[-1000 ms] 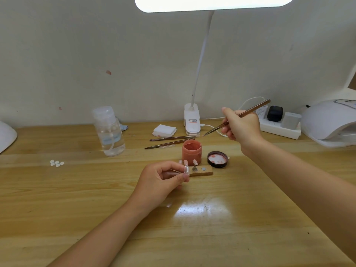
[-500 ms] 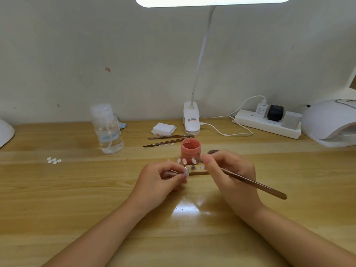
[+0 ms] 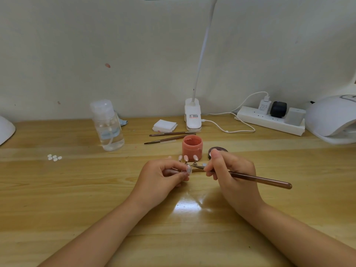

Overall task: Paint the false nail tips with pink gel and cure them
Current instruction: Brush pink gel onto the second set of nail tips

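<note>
Left hand [image 3: 163, 176] pinched a small stick carrying the clear oval false nail tip [image 3: 188, 169], tip face turned toward the right. Right hand [image 3: 229, 170] gripped the long brown-handled gel brush [image 3: 258, 179] pen-fashion. Brush axis ran nearly level, handle out to the right, bristle end pointing left at the tip, just beside it; contact could not be resolved. Open pink gel jar [image 3: 192, 148] stood just behind both hands. Judgement: the next stroke would travel leftward along the brush axis, the right hand being the one to move.
</note>
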Demonstrator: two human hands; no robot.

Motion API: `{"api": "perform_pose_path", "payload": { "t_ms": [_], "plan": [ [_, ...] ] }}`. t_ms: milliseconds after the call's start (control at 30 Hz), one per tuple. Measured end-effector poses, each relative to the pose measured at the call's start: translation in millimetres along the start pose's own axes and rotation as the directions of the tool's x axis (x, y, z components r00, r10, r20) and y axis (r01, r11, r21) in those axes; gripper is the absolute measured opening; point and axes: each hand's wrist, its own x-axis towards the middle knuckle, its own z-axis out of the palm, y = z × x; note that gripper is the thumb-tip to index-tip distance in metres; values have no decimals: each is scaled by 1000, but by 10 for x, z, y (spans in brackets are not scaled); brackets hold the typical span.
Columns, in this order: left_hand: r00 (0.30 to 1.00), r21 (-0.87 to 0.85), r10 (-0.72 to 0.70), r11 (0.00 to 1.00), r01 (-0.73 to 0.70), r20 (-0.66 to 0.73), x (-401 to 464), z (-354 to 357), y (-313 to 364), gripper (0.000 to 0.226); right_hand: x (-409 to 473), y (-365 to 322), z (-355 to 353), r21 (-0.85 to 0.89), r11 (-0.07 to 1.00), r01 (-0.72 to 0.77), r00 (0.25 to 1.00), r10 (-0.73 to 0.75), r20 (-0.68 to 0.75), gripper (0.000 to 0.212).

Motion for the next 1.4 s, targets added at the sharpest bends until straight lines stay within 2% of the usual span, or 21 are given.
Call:
{"api": "perform_pose_path", "payload": {
  "t_ms": [333,600,700,800,1033,1100,1233,1400],
  "plan": [
    [1000,-3,-5,1000,5,-4,-10,-13,-8,25,13,-20,25,-138,982,128,992,-123,38,40],
    [999,-19,-26,999,26,-21,-33,-8,21,36,-38,-15,-9,14,999,33,999,-32,-26,39],
    [1000,-5,-16,1000,16,-18,-45,-7,31,35,-21,-13,1,-16,1000,-3,1000,3,-17,40],
    [1000,9,-11,1000,11,-16,-48,-3,32,33,-4,-24,26,-72,997,27,999,-26,25,37],
    [1000,12,-18,1000,18,-26,-40,-7,19,29,-48,-25,-6,64,997,-39,999,40,-7,40],
    [1000,18,-15,1000,15,-27,-39,-4,14,28,-36,-13,-3,58,998,-31,999,33,-23,42],
    [999,17,-11,1000,11,-31,-30,-8,-1,31,-7,1,29,-32,999,-24,999,25,32,43],
    [999,-5,-9,1000,9,-31,-23,-10,4,36,-40,-4,7,58,997,-41,999,41,1,40]
  ]
}}
